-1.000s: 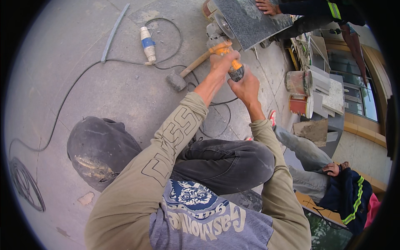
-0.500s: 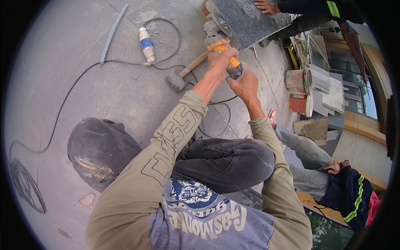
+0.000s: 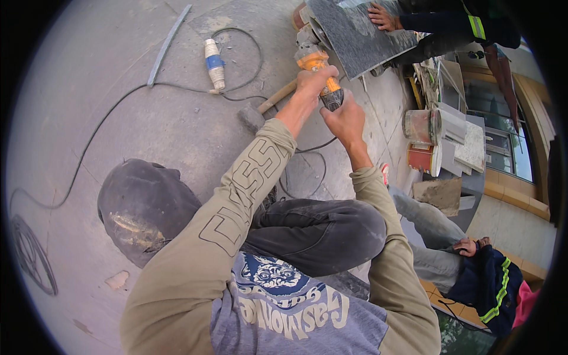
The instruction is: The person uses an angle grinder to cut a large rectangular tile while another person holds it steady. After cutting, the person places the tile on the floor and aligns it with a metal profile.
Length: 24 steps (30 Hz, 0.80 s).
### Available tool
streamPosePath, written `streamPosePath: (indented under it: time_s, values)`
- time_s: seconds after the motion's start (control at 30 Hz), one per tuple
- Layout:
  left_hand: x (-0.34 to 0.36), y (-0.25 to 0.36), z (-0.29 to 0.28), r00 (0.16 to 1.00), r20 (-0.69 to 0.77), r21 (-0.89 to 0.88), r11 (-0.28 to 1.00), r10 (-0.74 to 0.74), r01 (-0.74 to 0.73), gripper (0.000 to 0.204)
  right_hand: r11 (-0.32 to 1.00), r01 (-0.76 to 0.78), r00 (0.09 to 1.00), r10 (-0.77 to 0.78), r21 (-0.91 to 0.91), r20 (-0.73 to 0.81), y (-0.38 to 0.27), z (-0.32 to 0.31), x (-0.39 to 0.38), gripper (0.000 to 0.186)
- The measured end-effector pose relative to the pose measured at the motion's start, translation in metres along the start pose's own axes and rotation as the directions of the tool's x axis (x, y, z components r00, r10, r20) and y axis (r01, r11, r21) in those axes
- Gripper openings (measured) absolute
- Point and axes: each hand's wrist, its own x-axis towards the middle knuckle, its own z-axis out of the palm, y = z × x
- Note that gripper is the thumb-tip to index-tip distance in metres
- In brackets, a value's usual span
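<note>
An orange and grey angle grinder (image 3: 312,59) is held out in front of me in both hands. My left hand (image 3: 313,86) wraps round its body behind the head. My right hand (image 3: 345,116) closes on the black rear end, where the cord leaves. The grinder's disc is at the left edge of a dark grey stone slab (image 3: 349,38) and partly hidden by it; whether it touches I cannot tell. A co-worker's hand (image 3: 384,18) lies flat on top of the slab. Left of my left wrist, a hammer (image 3: 253,118) with a wooden handle lies on the floor.
A grey cable (image 3: 106,118) loops over the floor, with a blue and white connector (image 3: 214,64) and a metal strip (image 3: 170,44) nearby. On the right stand two buckets (image 3: 423,158) and stacked slabs (image 3: 470,145). A second person's leg (image 3: 432,219) is close on my right.
The disc, plainly visible before, is now mostly behind the slab's edge. My grip is the same. The whole view has shifted slightly, and the co-worker's hand stays on the slab.
</note>
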Motion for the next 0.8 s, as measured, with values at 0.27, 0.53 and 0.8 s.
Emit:
streamPosePath:
  time_s: [0.27,0.53,0.8]
  values:
    - [0.003,-0.041,-0.018,0.995,0.097,0.046,0.999,0.025,-0.029,0.036,0.999,0.031,1.0,-0.031,0.024,-0.004,0.015,-0.006,-0.019,0.061]
    - [-0.008,-0.014,-0.02,0.973,0.225,-0.047,0.998,0.056,-0.046,0.031,0.999,0.045,0.999,-0.044,0.03,-0.009,-0.001,-0.009,-0.011,0.064]
    - [-0.011,-0.022,-0.018,0.989,0.15,0.101,0.994,0.016,-0.032,0.029,0.999,0.041,0.999,-0.041,0.0,0.016,0.006,-0.008,-0.023,0.057]
